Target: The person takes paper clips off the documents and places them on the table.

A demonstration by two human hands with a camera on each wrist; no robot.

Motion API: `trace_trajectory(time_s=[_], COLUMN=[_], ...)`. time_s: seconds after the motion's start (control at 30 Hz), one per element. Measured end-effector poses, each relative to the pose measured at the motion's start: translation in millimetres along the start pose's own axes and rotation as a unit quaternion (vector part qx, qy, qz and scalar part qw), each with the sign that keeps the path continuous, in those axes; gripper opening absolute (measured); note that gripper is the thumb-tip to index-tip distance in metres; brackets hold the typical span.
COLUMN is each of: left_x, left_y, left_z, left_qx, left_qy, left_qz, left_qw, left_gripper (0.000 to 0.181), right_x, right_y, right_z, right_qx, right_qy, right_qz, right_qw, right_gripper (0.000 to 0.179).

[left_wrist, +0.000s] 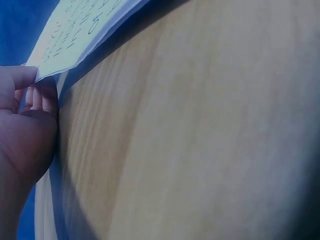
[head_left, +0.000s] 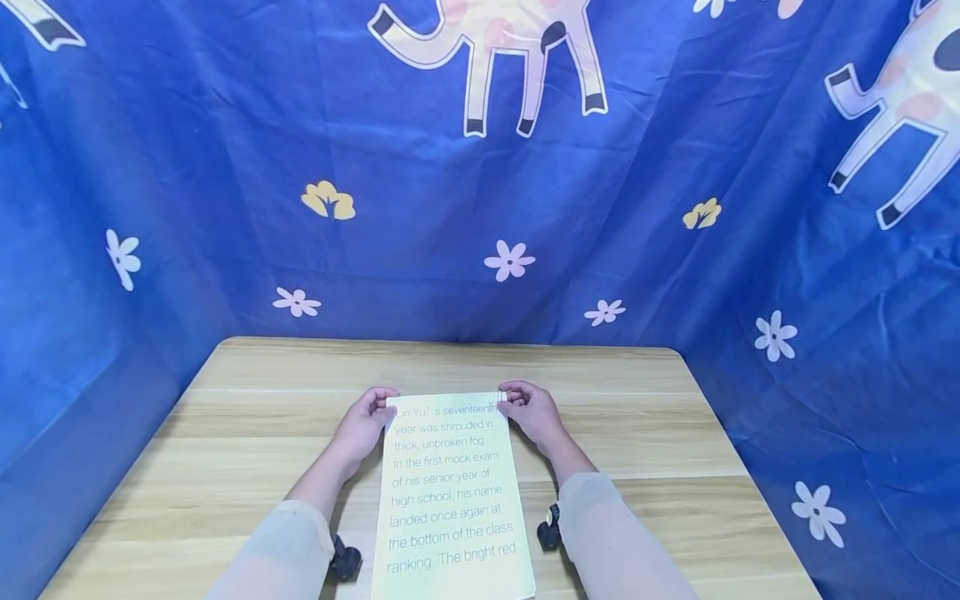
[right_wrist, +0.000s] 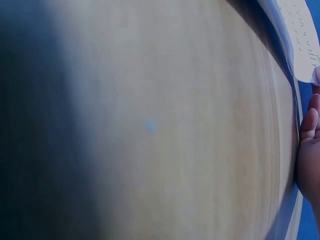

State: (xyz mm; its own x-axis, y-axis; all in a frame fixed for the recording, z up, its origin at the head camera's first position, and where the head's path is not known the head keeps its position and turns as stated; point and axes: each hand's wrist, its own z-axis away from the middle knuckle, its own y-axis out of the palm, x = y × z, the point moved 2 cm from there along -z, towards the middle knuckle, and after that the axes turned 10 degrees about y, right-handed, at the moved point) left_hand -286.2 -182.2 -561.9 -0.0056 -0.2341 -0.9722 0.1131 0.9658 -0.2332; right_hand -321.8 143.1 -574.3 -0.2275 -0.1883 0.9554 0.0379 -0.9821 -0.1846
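A few printed paper sheets point(head_left: 450, 500), stacked with large English text facing up, extend from the middle of the table toward me. At the top left corner my left hand point(head_left: 367, 423) pinches them between thumb and fingers. My right hand point(head_left: 531, 410) holds the top right corner the same way, beside some thin looped pieces point(head_left: 496, 397) that look like paper clips. In the left wrist view, the sheets' corner point(left_wrist: 62, 60) is raised off the table, with the left hand point(left_wrist: 27, 130) at its tip. The right wrist view catches only part of the right hand point(right_wrist: 311, 145) at the edge.
The wooden table point(head_left: 637, 433) stretches out on both sides of the sheets. Behind and beside it hangs a blue cloth point(head_left: 420, 217) with flowers and animals. Dark wrist devices point(head_left: 347, 558) are worn at both sleeves.
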Motion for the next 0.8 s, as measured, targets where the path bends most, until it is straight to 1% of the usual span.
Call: trace_trajectory(time_s=[0.2, 0.43, 0.6, 0.8], left_x=[0.9, -0.2, -1.9, -2.9], left_y=[0.4, 0.6, 1.1, 2.5], left_z=[1.0, 1.9, 3.3, 3.2], left_qx=[0.0, -0.006, -0.009, -0.013], left_qy=[-0.001, -0.001, 0.0, 0.006], left_qz=[0.003, 0.008, 0.002, -0.002], left_qw=[1.0, 0.9999, 1.0, 0.9999], left_gripper=[0.036, 0.036, 0.036, 0.035], right_x=[-1.2, -2.6, -5.2, -6.5], right_y=[-0.4, -0.5, -0.2, -1.8], right_z=[0.3, -2.1, -4.2, -4.7], right_qx=[0.0, 0.009, 0.012, 0.006], right_qy=[0.001, -0.003, -0.003, -0.006], right_qz=[-0.007, -0.007, -0.01, -0.009], right_qw=[1.0, 0.9999, 0.9999, 0.9999], right_gripper=[0.031, 0.03, 0.03, 0.028])
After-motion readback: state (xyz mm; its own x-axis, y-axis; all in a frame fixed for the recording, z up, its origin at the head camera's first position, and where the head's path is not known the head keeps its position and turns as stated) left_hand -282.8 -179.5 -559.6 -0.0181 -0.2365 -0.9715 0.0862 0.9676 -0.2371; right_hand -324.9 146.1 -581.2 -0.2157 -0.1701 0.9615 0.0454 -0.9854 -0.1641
